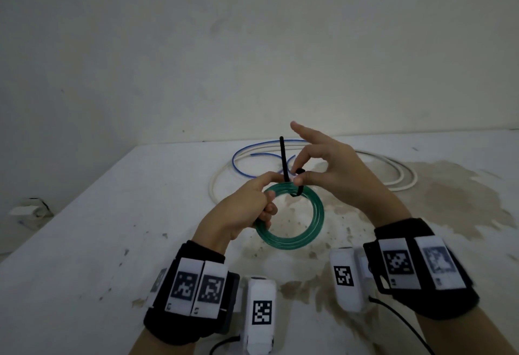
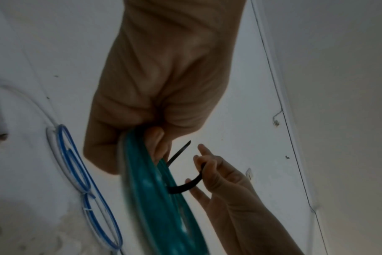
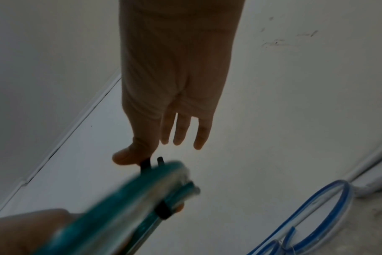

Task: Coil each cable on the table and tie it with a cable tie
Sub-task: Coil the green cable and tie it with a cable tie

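A green cable coil (image 1: 292, 238) hangs above the table, and my left hand (image 1: 271, 187) grips its upper left side. A black cable tie (image 1: 284, 158) loops around the top of the coil, its tail pointing straight up. My right hand (image 1: 302, 176) pinches the tie's other end between thumb and forefinger, with the remaining fingers spread. In the left wrist view my left hand (image 2: 155, 143) clasps the green coil (image 2: 159, 198) while the black tie (image 2: 185, 187) curves over to my right hand (image 2: 204, 163). The right wrist view shows my right hand (image 3: 137, 155) above the blurred green coil (image 3: 131, 198).
A blue cable (image 1: 244, 165) and a thicker white cable (image 1: 400, 179) lie in loose loops at the back of the white table (image 1: 112, 228). Brown stains cover the table's right half. A wall rises just behind the far edge.
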